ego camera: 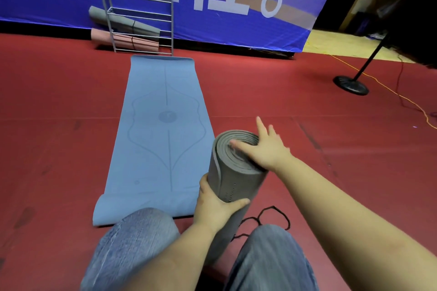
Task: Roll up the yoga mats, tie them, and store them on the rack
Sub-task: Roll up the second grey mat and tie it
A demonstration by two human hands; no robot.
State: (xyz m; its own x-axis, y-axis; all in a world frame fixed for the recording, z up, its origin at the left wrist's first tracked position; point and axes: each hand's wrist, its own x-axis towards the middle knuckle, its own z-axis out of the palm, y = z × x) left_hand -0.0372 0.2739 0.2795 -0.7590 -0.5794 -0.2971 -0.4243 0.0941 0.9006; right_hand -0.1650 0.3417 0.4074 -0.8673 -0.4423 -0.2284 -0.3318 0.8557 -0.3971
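head | grey rolled mat [233, 179] upright | left hand [214, 208] grips side | right hand [262, 149] flat on top

Rolled mat [233, 179] right of flat mat [163, 130]

Red floor [283, 92] meets a blue banner [212, 19] with white characters.

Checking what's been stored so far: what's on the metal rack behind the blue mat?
The rack holds two rolled mats: a grey mat above a pink mat, each with a dark tie around it. The rack's bars cross both, and their far ends are hidden.
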